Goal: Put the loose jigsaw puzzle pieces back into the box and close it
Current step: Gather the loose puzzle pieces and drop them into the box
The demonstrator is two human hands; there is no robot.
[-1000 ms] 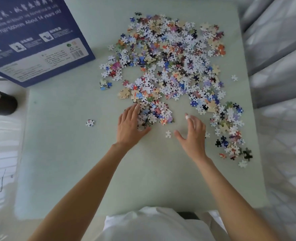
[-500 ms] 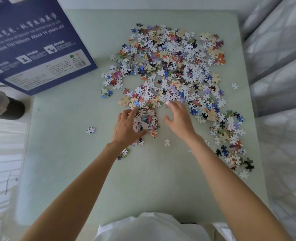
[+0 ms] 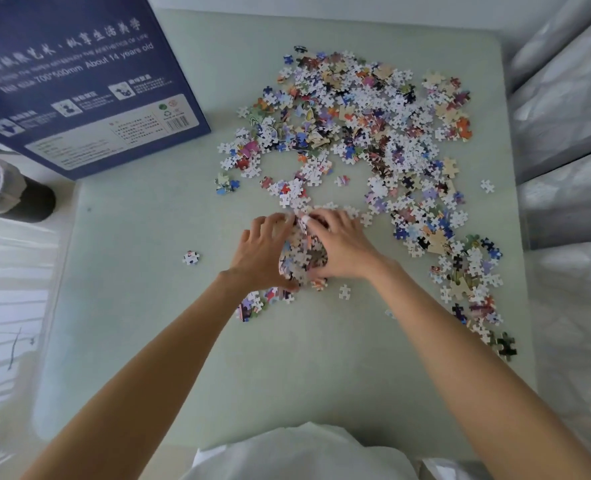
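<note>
From the head view, both hands are cupped toward each other at the near edge of the spread: the left hand (image 3: 264, 252) and the right hand (image 3: 342, 249) curl their fingers round a small heap of pieces (image 3: 302, 254) squeezed between the palms. The loose puzzle pieces (image 3: 373, 133) lie scattered across the pale green counter (image 3: 148, 323), mostly to the far right. They look light, thin and apt to slip, so scooping from below suits them best. The blue box (image 3: 79, 81) stands at the far left corner, its long side running diagonally; its opening cannot be seen
</note>
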